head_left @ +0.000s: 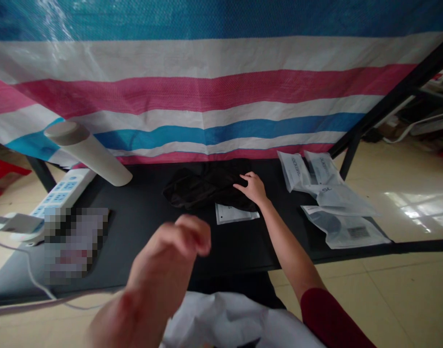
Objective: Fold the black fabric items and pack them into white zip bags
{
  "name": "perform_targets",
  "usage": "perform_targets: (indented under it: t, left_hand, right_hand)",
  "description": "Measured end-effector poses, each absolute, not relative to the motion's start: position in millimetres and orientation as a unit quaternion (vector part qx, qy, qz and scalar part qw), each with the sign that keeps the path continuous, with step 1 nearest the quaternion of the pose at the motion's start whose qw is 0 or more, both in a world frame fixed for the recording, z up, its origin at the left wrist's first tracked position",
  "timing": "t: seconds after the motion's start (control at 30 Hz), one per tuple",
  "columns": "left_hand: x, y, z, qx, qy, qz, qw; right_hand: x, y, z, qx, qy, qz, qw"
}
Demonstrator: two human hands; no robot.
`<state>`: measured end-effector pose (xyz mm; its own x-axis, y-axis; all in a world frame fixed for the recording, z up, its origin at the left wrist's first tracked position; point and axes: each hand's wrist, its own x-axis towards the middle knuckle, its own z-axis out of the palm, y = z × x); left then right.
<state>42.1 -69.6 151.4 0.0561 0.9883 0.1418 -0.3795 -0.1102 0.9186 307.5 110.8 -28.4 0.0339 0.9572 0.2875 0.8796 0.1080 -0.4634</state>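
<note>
The black cloth [203, 186] lies bunched in a soft, crumpled heap near the far edge of the black table [141, 246], about midway along it. It looks thin, with a faint sheen along the folds, and from here I can't make out any seam or garment shape. The right hand [252, 188] rests on the heap's near right side, palm down and fingers slightly apart, touching the fabric without closing on it. A maroon sleeve [326, 319] covers that arm near the bottom of my view.

The left hand [174, 246] is raised above the table's near edge, close to the camera and slightly blurred. Its fingers are curled together, and I see nothing in them.

A white printed slip [235, 213] sticks out from under the cloth, just beside the right hand. Frosted plastic bags [333, 203] overlap toward the table's right end. Near the left end sit a white power strip [62, 198] and a tilted pale tube [89, 153], with a pixelated patch [76, 244] beside the strip. A striped tarp [207, 96] hangs beyond the far edge.
</note>
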Motion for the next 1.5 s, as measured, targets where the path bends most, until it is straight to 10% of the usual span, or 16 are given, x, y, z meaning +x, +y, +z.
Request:
perform_targets:
  t: [0.37,0.63,1.5]
  left_hand:
    - [44,118,16,0.725,0.599,0.291,0.176]
    - [42,113,-7,0.797,0.588,0.118,0.074]
    - [25,116,-20,0.699,0.565,0.433,0.074]
  right_hand:
    - [305,110,-27,-0.653,-0.699,0.069,0.284]
    - [304,105,-19,-0.635,-0.720,0.067,0.273]
    - [311,101,-37,-0.613,-0.737,0.035,0.284]
